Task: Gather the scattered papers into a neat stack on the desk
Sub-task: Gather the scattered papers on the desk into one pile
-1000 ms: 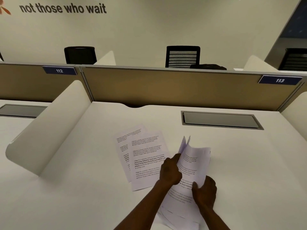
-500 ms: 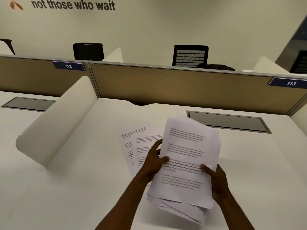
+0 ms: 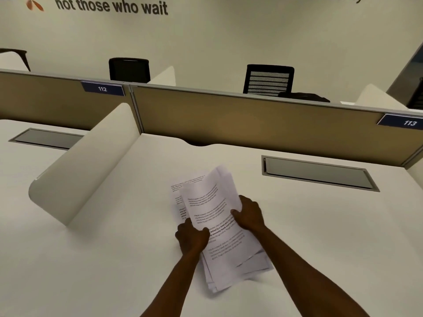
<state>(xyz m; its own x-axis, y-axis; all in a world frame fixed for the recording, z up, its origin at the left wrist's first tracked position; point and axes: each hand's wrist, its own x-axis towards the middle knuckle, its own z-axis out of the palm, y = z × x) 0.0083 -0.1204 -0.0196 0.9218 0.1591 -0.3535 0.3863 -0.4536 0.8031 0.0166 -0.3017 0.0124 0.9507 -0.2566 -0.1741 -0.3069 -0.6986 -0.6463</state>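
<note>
A sheaf of white printed papers (image 3: 219, 227) is held tilted above the white desk (image 3: 103, 259), its edges uneven and fanned. Beneath its far-left corner, two printed sheets (image 3: 179, 197) lie flat.

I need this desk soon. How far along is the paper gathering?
Mostly done: most sheets are already in one bundle, held by the left hand and right hand. In hand: that bundle, its lower edges fanned and uneven. Left: the loose sheets lying on the desk partly under it need adding, then the edges squaring and the stack setting down.
</note>
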